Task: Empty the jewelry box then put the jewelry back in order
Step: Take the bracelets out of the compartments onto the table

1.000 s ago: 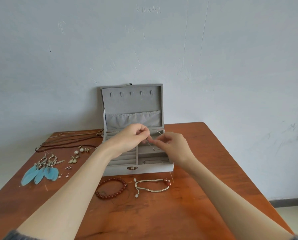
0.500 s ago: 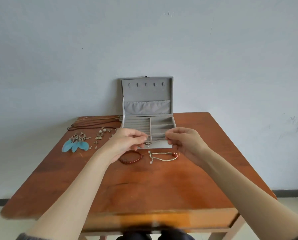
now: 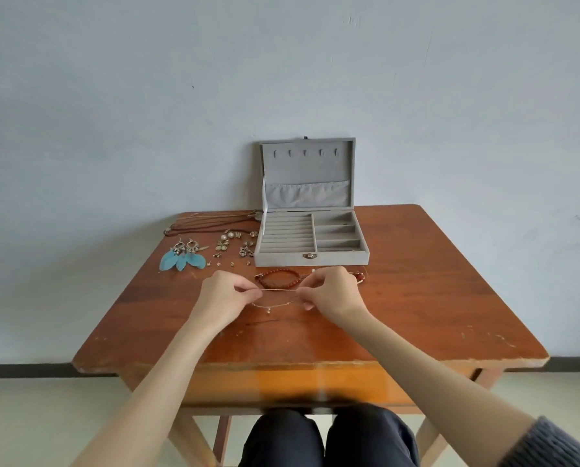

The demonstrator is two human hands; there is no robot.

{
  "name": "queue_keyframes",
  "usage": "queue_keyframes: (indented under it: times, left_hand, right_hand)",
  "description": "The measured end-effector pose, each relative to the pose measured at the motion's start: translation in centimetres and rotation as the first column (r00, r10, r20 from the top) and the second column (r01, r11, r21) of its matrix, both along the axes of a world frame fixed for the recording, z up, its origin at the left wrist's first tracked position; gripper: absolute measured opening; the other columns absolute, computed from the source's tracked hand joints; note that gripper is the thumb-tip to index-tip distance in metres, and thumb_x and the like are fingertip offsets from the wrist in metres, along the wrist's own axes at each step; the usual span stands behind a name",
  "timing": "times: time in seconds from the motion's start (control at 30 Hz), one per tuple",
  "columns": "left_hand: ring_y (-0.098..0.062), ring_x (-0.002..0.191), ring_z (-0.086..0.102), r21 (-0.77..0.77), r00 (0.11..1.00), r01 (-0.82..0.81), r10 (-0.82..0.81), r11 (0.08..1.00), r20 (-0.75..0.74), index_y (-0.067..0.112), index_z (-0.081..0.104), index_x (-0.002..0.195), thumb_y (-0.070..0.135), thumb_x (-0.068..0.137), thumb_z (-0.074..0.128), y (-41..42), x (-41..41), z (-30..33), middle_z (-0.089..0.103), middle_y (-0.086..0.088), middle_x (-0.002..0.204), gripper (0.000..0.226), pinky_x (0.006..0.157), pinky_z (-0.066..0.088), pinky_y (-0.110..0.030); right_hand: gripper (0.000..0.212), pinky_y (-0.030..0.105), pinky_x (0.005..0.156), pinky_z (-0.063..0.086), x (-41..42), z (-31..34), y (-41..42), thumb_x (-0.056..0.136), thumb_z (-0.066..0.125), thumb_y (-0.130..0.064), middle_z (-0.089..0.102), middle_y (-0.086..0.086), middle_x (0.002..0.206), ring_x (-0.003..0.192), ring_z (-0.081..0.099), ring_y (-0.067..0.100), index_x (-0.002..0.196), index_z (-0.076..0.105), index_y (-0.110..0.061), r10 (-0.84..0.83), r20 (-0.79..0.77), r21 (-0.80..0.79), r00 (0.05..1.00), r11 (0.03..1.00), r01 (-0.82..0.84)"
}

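A grey jewelry box [image 3: 310, 259] stands open at the back of the wooden table [image 3: 416, 298], its compartments looking bare. My left hand [image 3: 222, 296] and my right hand [image 3: 332, 291] each pinch one end of a thin chain bracelet [image 3: 278, 290], stretched between them in front of the box. A lower strand with small charms hangs from it near the table top. Just behind lies a red bead bracelet [image 3: 276, 279]. A corded bracelet [image 3: 359, 276] is mostly hidden by my right hand.
Left of the box lie blue feather earrings [image 3: 180, 257], several small earrings and studs [image 3: 234, 247] and dark cord necklaces [image 3: 207, 222]. A pale wall rises behind the table. My knees show below the table's front edge.
Both hands drew back from over the box toward me, carrying the thin chain, and spread it out in front of the bead bracelet. The camera view pulled back and shows the whole table.
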State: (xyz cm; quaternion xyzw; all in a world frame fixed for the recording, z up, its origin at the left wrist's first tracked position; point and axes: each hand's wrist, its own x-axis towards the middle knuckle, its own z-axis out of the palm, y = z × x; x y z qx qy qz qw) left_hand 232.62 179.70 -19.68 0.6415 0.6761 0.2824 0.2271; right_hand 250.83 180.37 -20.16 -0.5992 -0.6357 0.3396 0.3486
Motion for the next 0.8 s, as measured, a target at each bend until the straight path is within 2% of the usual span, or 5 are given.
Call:
queue_keyframes:
  times: [0.1, 0.23, 0.47, 0.63, 0.8]
  left_hand:
    - [-0.003, 0.083, 0.053, 0.039, 1.0, -0.007, 0.007, 0.999, -0.016, 0.02, 0.073, 0.087, 0.025, 0.081, 0.068, -0.3, 0.0, -0.9, 0.069, 0.005, 0.091, 0.009, 0.08, 0.039, -0.019]
    - [0.003, 0.074, 0.052, 0.049, 1.0, -0.018, 0.017, 0.999, 0.006, 0.026, 0.068, 0.076, 0.026, 0.08, 0.07, -0.2, 0.0, -1.3, 0.061, 0.014, 0.076, 0.004, 0.058, 0.033, -0.008]
    - [-0.001, 0.077, 0.052, -0.02, 1.0, 0.008, -0.009, 1.0, -0.028, 0.024, 0.069, 0.076, 0.027, 0.077, 0.072, 0.5, -0.1, -1.1, 0.059, 0.013, 0.076, 0.005, 0.066, 0.037, -0.019]
    - [-0.005, 0.081, 0.054, -0.072, 0.999, 0.03, -0.032, 0.997, -0.029, 0.025, 0.069, 0.075, 0.028, 0.075, 0.074, 0.9, -0.5, -0.7, 0.063, 0.011, 0.08, 0.006, 0.067, 0.036, -0.021]
    - [-0.003, 0.083, 0.057, -0.048, 0.997, 0.082, -0.082, 0.995, -0.006, 0.029, 0.067, 0.083, 0.037, 0.08, 0.068, 1.0, -0.7, -0.7, 0.065, 0.011, 0.086, 0.008, 0.071, 0.042, -0.022]
  right_hand:
    - [0.011, 0.027, 0.071, 0.049, -0.5, -0.4, -0.2, 0.08, 0.062, -0.009, 0.064, 0.001, 0.069, 0.081, 0.062, 0.019, 0.071, 0.067, -0.014, -0.014, 0.097, 0.021, 0.995, 1.0, 0.013]
    - [0.008, 0.03, 0.075, 0.051, -0.7, -0.9, -0.1, 0.083, 0.061, -0.014, 0.069, 0.006, 0.092, 0.09, 0.061, 0.022, 0.078, 0.068, -0.014, -0.052, 0.176, 0.026, 0.983, 0.999, 0.048]
    - [0.009, 0.041, 0.087, 0.051, -0.9, -0.4, 0.7, 0.081, 0.064, -0.017, 0.069, 0.006, 0.095, 0.093, 0.062, 0.025, 0.086, 0.07, -0.014, -0.01, 0.297, -0.084, 0.955, 0.996, 0.036]
    - [0.015, 0.035, 0.079, 0.053, -0.6, 0.0, 1.2, 0.078, 0.069, -0.017, 0.069, 0.008, 0.097, 0.093, 0.062, 0.024, 0.091, 0.071, -0.009, 0.016, 0.275, -0.135, 0.961, 0.991, 0.022]
    - [0.007, 0.023, 0.066, 0.045, 0.6, 0.1, 1.1, 0.081, 0.066, -0.021, 0.069, 0.005, 0.095, 0.083, 0.058, 0.016, 0.079, 0.069, -0.014, 0.064, 0.155, -0.085, 0.986, 0.995, -0.051]
